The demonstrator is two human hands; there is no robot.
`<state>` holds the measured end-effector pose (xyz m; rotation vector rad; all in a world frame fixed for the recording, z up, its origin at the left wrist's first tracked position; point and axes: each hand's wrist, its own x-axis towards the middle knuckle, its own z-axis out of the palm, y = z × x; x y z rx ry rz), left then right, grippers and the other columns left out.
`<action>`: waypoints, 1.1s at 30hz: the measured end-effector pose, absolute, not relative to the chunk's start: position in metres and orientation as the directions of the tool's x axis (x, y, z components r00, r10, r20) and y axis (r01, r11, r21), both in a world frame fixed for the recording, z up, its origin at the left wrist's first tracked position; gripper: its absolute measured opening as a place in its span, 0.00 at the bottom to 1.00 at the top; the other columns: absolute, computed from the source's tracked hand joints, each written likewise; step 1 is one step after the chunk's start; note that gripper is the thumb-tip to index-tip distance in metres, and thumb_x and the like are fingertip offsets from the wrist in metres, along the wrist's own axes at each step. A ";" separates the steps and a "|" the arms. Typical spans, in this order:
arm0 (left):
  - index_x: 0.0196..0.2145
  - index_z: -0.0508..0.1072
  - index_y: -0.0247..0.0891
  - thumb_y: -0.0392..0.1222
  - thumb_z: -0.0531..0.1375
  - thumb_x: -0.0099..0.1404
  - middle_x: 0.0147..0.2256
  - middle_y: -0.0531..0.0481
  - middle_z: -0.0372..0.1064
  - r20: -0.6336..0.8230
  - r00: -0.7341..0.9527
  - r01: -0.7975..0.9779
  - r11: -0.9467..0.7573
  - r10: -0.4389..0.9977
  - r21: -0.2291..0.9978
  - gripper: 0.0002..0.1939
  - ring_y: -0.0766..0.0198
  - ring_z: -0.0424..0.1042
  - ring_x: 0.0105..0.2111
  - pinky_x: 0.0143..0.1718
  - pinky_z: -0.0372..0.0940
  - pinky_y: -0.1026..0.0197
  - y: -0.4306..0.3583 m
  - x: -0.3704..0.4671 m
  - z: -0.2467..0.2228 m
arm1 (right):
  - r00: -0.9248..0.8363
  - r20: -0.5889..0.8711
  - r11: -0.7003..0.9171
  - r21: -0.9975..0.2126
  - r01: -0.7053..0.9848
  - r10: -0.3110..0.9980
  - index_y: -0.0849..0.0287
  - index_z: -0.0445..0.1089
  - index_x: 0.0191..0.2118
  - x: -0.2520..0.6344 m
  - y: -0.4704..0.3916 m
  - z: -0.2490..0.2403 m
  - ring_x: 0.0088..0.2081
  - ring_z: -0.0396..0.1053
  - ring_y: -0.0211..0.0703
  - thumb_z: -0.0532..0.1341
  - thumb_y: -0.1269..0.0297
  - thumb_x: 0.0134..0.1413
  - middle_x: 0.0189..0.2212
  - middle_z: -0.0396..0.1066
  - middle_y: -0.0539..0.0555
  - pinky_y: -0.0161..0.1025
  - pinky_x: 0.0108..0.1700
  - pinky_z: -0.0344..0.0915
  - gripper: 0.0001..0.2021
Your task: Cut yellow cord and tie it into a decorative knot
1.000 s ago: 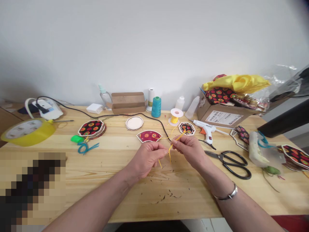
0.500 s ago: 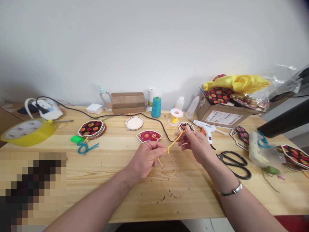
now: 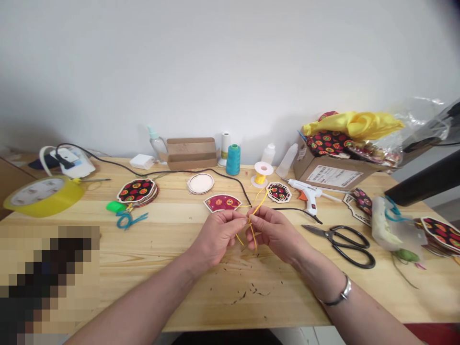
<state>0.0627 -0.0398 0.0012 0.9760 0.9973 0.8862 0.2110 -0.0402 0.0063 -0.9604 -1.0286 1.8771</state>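
My left hand [image 3: 220, 235] pinches a thin yellow cord [image 3: 259, 204] between thumb and forefinger. Close beside it, my right hand [image 3: 275, 231] is closed on the same cord, the fingertips of both hands almost touching. Loose cord ends hang below the fingers, and the upper part slants up toward an octagonal patterned piece [image 3: 279, 192]. Any knot between the fingertips is too small to make out. Behind my left hand lies a fan-shaped red patterned piece [image 3: 222, 202]. A spool of yellow cord [image 3: 261, 174] stands farther back.
Black-handled scissors [image 3: 339, 243] and a white glue gun [image 3: 309, 194] lie to the right. A cardboard box [image 3: 328, 173] full of fabric stands behind them. Yellow tape [image 3: 43, 196], stacked patterned pieces [image 3: 137, 191] and a teal thread cone [image 3: 233, 160] are on the table [image 3: 172, 287].
My right hand has come down and left, from the cord's upper part to beside my left fingertips. The octagonal piece and scissors show more fully. My left hand has stayed nearly still.
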 end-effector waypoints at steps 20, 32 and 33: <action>0.29 0.74 0.35 0.46 0.62 0.54 0.24 0.54 0.63 -0.255 0.311 -0.022 0.275 0.916 0.961 0.10 0.76 0.50 0.17 0.16 0.45 0.69 -0.040 0.060 -0.001 | -0.222 -0.249 -0.266 -0.963 -0.049 0.943 0.61 0.63 0.26 0.214 -0.036 0.006 0.18 0.48 0.29 0.63 0.58 0.42 0.16 0.54 0.42 0.31 0.20 0.43 0.12; 0.25 0.71 0.34 0.42 0.61 0.54 0.19 0.58 0.57 -0.259 0.259 -0.065 0.284 0.930 0.957 0.07 0.77 0.48 0.16 0.16 0.43 0.69 -0.038 0.060 -0.003 | -0.208 -0.227 -0.222 -0.974 0.051 0.951 0.62 0.64 0.23 0.216 -0.034 0.008 0.18 0.52 0.29 0.65 0.58 0.38 0.17 0.59 0.45 0.32 0.21 0.47 0.13; 0.25 0.71 0.34 0.42 0.61 0.54 0.19 0.58 0.57 -0.257 0.265 -0.067 0.283 0.929 0.957 0.07 0.77 0.48 0.16 0.16 0.43 0.69 -0.038 0.060 -0.003 | -0.201 -0.222 -0.217 -0.975 0.050 0.954 0.61 0.64 0.23 0.216 -0.034 0.008 0.18 0.51 0.29 0.65 0.58 0.38 0.17 0.58 0.45 0.32 0.21 0.47 0.13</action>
